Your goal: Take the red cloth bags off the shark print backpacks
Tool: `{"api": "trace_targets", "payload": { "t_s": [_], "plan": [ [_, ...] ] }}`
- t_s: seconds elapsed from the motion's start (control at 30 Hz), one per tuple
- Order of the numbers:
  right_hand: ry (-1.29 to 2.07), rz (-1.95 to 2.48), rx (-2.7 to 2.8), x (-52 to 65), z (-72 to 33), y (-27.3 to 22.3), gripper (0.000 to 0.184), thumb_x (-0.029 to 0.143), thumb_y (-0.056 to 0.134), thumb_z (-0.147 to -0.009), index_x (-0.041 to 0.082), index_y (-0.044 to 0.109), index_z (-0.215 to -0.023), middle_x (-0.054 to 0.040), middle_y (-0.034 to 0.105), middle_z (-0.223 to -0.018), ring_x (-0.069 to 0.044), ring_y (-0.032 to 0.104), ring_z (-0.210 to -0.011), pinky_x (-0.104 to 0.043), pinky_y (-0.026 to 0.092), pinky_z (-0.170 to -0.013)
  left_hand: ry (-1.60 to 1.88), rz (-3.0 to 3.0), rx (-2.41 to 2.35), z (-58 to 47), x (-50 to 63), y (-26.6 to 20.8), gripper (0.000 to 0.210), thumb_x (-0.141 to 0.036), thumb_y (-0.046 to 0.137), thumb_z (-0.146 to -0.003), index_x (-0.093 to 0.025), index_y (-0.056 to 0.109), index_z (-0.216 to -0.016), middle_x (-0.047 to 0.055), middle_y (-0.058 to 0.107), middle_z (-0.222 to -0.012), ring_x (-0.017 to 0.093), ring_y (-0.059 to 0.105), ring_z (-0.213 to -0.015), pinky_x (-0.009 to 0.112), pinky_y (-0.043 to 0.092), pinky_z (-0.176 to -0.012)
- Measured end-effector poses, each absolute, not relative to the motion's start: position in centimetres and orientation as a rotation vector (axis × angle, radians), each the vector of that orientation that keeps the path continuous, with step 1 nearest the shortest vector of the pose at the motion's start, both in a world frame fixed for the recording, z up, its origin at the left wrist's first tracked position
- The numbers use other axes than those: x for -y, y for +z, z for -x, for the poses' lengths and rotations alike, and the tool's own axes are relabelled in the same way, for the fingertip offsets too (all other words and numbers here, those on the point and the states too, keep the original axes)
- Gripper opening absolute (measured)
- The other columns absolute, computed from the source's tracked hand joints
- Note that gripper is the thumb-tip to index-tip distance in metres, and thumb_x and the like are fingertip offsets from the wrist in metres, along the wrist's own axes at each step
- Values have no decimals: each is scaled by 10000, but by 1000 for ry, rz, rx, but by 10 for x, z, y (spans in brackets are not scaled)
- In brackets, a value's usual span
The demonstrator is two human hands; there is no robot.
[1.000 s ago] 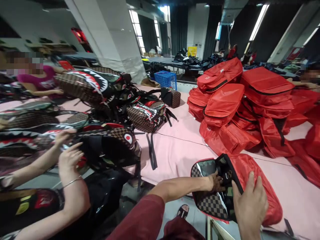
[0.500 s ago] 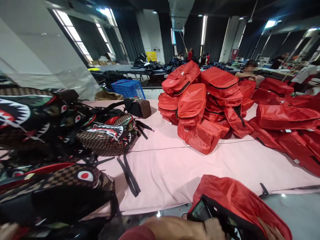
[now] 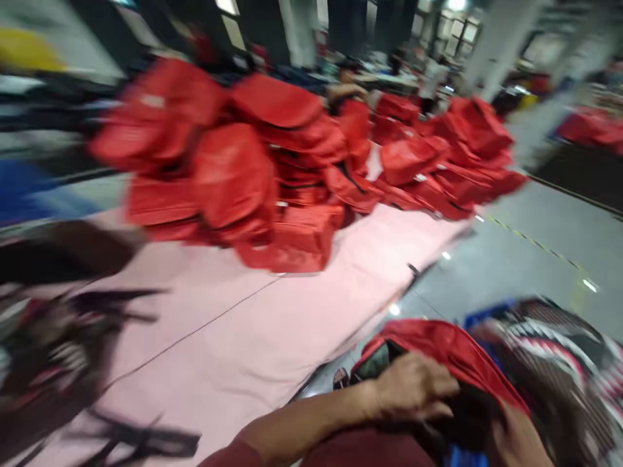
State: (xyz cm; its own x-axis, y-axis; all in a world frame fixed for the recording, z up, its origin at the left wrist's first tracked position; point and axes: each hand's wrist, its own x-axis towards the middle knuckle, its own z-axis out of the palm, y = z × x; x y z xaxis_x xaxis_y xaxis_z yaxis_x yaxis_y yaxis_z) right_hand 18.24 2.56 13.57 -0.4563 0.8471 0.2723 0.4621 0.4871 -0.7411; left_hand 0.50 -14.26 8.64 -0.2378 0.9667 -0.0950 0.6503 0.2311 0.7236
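A red bag point(image 3: 440, 331) with a dark opening is held low in front of me, past the table's near edge. My left hand point(image 3: 413, 389) reaches across that opening with curled fingers; whatever they pinch is hidden. At the bag's right side, my right hand point(image 3: 523, 434) grips it below the red rim, blurred and partly cut off by the frame. A camouflage-like patch point(image 3: 377, 363) shows inside the bag near my left wrist. Just right of it is a checkered bag point(image 3: 549, 363) with a shark-mouth print, smeared by motion.
A long table with a pink cover point(image 3: 204, 363) stretches away to the right. Red bags point(image 3: 233, 175) are piled along it, with another red heap point(image 3: 452, 155) farther off. Dark patterned bags point(image 3: 53, 363) with straps lie at left. A co-worker point(image 3: 346, 87) is behind the piles.
The view has swung right, so the red piles shift left and the shark-print bag at right appears. My left hand has come up from inside the red bag to above its opening.
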Motion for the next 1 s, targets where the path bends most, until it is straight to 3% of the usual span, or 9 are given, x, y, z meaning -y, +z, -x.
{"api": "trace_targets", "payload": {
  "t_s": [0.07,0.1,0.17,0.23,0.4,0.63,0.77,0.87,1.0],
  "plan": [
    [608,1233,2101,-27,-224,131,680,903,562,-970,302,881,-966,-130,852,-992,-361,811,-942,-502,657,-863,924,-1723,-1825,3,109,83,950,-632,835,-905,-286,542,-1739,213,534,-1759,445,521,-1614,696,425,-1339],
    [539,1272,2108,-29,-237,128,702,899,535,-985,290,879,-922,-129,848,-927,-348,810,-886,-483,649,-838,966,-1788,-1806,7,91,78,975,-463,840,-923,-246,447,-1789,230,410,-1837,452,404,-1693,732,331,-1379],
    [453,1270,2132,-39,-250,121,678,814,509,-1062,260,877,-929,-116,850,-895,-301,806,-846,-430,640,-843,1014,-1906,-1748,15,57,65,998,-226,781,-917,-265,360,-1821,210,288,-1896,434,284,-1754,748,262,-1400],
    [408,1219,2129,-56,-255,114,589,692,523,-1126,248,875,-967,-98,854,-897,-265,802,-844,-392,638,-859,1055,-1991,-1682,16,26,54,973,-174,728,-933,-291,352,-1823,179,297,-1900,409,269,-1766,728,262,-1411],
    [383,1151,2119,-117,-259,97,476,552,568,-1158,222,875,-1006,-98,859,-928,-250,809,-851,-376,636,-853,1190,-1970,-1694,7,-50,45,675,-302,591,-1066,-211,527,-1732,177,562,-1755,338,500,-1663,616,382,-1397],
    [822,1222,2190,-233,-232,97,599,749,614,-1053,245,837,-820,-92,802,-820,-247,735,-762,-341,570,-754,1171,-1686,-1820,32,-132,53,486,-336,483,-1036,-202,822,-1357,139,868,-1273,284,825,-1177,429,626,-1135],
    [1358,1250,2235,-309,-196,93,695,873,705,-898,232,689,-631,-20,630,-648,-182,549,-650,-284,424,-637,1003,-1347,-1770,58,-169,69,379,-454,551,-1029,-229,847,-1099,76,851,-998,240,773,-893,323,586,-882],
    [1642,1323,2076,-351,-158,67,797,958,699,-804,238,484,-540,17,431,-560,-145,374,-606,-290,295,-562,1048,-1094,-1684,70,-200,68,479,-614,602,-993,-196,749,-811,24,704,-761,201,622,-753,292,465,-714],
    [1735,1454,1870,-372,-112,29,827,1045,678,-687,269,436,-530,5,417,-538,-164,374,-627,-329,322,-565,1016,-733,-1631,78,-227,56,625,-798,663,-874,-205,615,-684,-26,526,-621,156,459,-644,286,325,-615]
  ]
}}
